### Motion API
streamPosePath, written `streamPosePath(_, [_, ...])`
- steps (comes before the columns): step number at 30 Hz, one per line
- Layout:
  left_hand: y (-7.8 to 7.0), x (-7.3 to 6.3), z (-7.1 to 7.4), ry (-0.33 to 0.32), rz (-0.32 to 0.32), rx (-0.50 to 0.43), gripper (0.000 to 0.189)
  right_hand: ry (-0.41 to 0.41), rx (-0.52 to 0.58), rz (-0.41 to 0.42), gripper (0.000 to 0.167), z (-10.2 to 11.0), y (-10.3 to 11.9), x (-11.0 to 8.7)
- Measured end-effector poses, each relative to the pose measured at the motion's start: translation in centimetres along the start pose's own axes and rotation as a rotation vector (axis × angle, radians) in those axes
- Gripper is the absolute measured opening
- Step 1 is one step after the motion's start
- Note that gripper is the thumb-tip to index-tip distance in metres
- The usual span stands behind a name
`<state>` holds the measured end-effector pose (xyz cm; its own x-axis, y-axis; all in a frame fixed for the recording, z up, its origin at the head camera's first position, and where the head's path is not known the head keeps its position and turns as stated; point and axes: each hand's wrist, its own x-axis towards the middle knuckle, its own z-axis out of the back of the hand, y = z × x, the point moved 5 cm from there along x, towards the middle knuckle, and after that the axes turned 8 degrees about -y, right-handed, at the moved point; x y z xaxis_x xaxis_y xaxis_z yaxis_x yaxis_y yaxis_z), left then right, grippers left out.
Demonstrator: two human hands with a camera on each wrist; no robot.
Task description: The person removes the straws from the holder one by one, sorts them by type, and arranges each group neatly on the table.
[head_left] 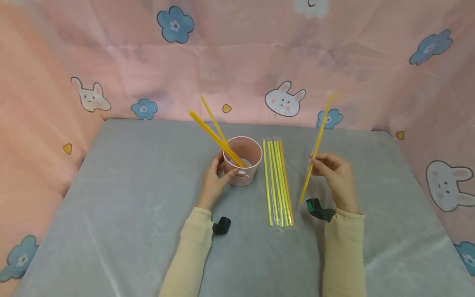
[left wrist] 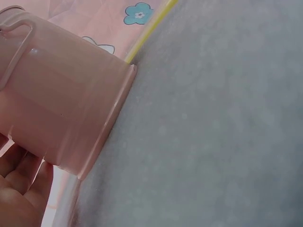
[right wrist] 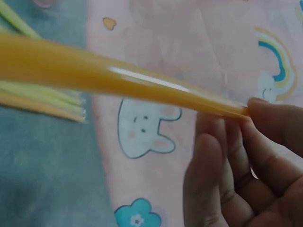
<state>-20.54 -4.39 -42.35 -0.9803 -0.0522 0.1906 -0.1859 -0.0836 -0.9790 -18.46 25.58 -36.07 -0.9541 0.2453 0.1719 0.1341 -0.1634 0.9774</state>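
Observation:
A small pink bucket [head_left: 253,173] stands on the table with several orange straws [head_left: 208,128] leaning out over its left rim. My left hand [head_left: 214,180] grips the bucket from the left, its thumb near the handle mount. The left wrist view shows the bucket's side [left wrist: 61,94], its handle and part of the hand [left wrist: 23,194]. To the right, my right hand [head_left: 335,175] pinches one orange straw [head_left: 319,142] between thumb and fingers, held slanting above the table. Up close in the right wrist view, the straw [right wrist: 142,82] looks glossy.
Between the bucket and the right hand lies a row of yellow-green straws [head_left: 272,181] in clear wrappers, with orange at its right side. The grey cloth-covered table [head_left: 130,185] ends at a pink patterned curtain [head_left: 237,62] behind. A black wrist camera [head_left: 222,225] sits on each sleeve.

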Motion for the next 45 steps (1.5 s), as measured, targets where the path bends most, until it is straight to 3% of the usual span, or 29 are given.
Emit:
streamPosePath(5, [1.0,0.0,-0.1,-0.013,-0.014,0.001,0.084,0.117,-0.173,-0.105,0.020,0.0,-1.6,-0.1])
streamPosePath(9, [1.0,-0.2,-0.1,-0.013,-0.015,0.011,0.076,0.227,-0.265,-0.168,0.033,-0.2,-2.9,-0.2])
streamPosePath(22, [1.1,-0.4,-0.2,-0.007,0.000,0.035,0.067,0.406,-0.333,-0.324,0.030,-1.2,-7.3,-0.5])
streamPosePath(27, [0.9,-0.3,-0.2,0.000,0.010,0.019,0.073,0.428,-0.349,-0.359,0.032,-1.4,-8.0,-0.7])
streamPosePath(35, [-2.4,-0.9,-0.1,0.019,0.026,0.006,0.073,0.429,-0.342,-0.377,0.030,-1.4,-8.6,-0.9])
streamPosePath(42, [0.7,-0.1,-0.2,-0.005,0.011,-0.001,0.074,0.425,-0.322,-0.384,0.030,-1.5,-8.9,-0.7])
streamPosePath(45, [1.3,0.0,-0.3,-0.010,0.002,0.003,0.082,0.431,-0.304,-0.375,0.030,-1.4,-9.0,-0.6])
